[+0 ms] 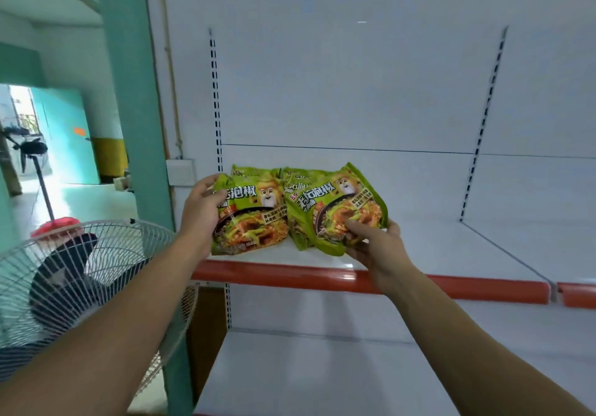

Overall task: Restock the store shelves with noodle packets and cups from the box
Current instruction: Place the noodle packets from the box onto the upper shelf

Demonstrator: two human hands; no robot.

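Right hand point(375, 244) pinches the lower right corner of the right-hand green noodle packet point(338, 203). The thumb lies flat on the printed face and the other fingers are curled underneath, mostly hidden. That packet is tilted, top leaning left and away. I cannot tell whether its lower edge rests on the shelf point(435, 244) or hangs just above it.

Left hand point(201, 212) grips the left edge of the left-hand green noodle packet point(254, 222), fingers wrapped round onto the front. This packet looks to be sitting on the shelf, face up and sloping toward the viewer.

Behind each front packet the top of another of the same kind shows, so about four packets in two short rows. All sit at the far left end of the shelf, close behind its orange-red edge strip point(451, 290).

Progress, as a judgement: early. These are the only packets in view. None show further right along this shelf or on the lower shelf point(322, 367). No noodle cups are visible. The supply box is out of view, so what remains in it cannot be told.

The step in hand looks like squaring the two rows side by side. A pedestal fan point(64, 270) stands just left of the shelving.
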